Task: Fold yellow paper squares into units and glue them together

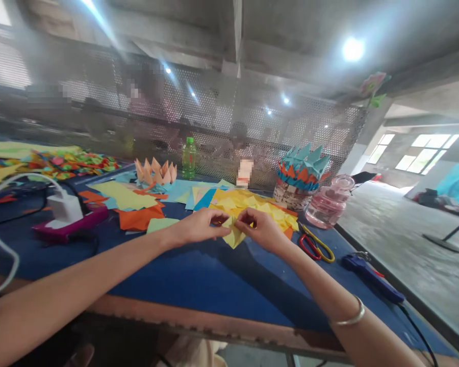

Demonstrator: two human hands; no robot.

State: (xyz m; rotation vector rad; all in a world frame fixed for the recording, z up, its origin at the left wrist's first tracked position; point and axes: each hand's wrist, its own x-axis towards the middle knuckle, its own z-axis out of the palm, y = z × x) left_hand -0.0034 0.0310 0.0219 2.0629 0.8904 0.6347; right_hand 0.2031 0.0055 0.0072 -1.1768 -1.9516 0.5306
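Between my two hands, just above the blue tabletop, is a small folded sheet of pale yellow paper [234,237]. My left hand [203,224] pinches its left side between thumb and fingers. On the other side, my right hand [259,227] is closed on the paper near its upper right edge. Right behind the hands lies a pile of folded yellow paper pieces [271,210]. A light green sheet [161,225] lies to the left of my left hand. Scissors with red and yellow handles [316,246] rest to the right of my right hand.
On the right stand a basket [290,195] of pointed folded paper, a pink jar [325,208] and a blue corded tool [373,278]. Leftward are orange sheets [141,218], a peach paper flower [156,173], a green bottle [189,159] and a purple power strip [71,227] with cables.
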